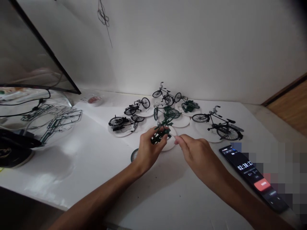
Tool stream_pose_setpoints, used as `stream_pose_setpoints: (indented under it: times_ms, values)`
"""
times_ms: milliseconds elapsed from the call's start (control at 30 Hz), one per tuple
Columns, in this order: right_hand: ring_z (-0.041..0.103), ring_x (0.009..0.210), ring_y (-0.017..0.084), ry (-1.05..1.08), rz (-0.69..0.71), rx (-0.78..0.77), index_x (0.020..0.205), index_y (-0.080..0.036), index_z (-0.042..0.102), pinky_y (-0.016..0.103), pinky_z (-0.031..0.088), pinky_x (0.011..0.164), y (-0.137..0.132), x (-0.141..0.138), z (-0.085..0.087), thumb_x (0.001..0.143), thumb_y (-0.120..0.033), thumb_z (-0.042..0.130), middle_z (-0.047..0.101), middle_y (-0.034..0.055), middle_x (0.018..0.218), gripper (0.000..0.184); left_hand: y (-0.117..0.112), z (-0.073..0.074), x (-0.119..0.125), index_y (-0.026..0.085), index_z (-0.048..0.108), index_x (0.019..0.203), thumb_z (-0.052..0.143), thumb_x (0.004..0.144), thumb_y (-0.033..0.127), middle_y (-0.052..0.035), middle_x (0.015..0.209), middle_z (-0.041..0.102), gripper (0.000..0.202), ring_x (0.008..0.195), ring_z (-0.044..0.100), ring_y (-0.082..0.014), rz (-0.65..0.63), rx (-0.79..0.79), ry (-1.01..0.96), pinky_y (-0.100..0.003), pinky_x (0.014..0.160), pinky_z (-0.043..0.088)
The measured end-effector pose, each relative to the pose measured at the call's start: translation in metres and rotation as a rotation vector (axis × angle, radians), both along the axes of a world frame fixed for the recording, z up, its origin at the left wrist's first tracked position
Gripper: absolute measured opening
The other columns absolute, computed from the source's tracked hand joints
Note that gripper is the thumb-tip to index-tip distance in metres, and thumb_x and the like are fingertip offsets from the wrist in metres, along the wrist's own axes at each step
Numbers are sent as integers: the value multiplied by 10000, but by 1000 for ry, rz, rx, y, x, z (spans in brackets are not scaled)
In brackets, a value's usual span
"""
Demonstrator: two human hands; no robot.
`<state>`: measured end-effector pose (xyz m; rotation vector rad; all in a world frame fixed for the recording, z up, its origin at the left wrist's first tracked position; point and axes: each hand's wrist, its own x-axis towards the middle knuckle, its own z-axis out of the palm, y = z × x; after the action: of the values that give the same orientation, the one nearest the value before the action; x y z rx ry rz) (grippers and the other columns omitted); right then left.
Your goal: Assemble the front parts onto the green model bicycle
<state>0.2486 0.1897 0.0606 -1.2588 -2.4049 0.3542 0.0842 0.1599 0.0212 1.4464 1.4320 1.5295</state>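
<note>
Bare arms [96, 195] reach out; left hand [148, 151] clamps a green toy bike [158, 137], right hand [195, 155] pinches shut beside it; hard squeezing could snap it.

The white counter [79, 179] carries a cluster of white paper plates [176, 121], most topped by a black or dark green model bicycle [217, 126]. A black phone [249, 169] showing a timer lies to the right, and a moulded parts frame [59, 123] lies left.

Head-worn view — looking forward, down on left hand [148, 153], right hand [198, 156]
</note>
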Motion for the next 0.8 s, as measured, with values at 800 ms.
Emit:
stream_pose_setpoints:
  times_ms: [800]
  values:
    - [599, 676, 192, 261, 31, -90, 1058, -160, 604, 301, 426, 569, -6, -11, -22, 1014, -381, 399, 644, 85, 817, 305, -2, 6, -4, 197, 689, 1020, 624, 907, 264, -59, 1046, 725, 146, 956, 655, -210, 145, 101, 168, -313, 865, 491]
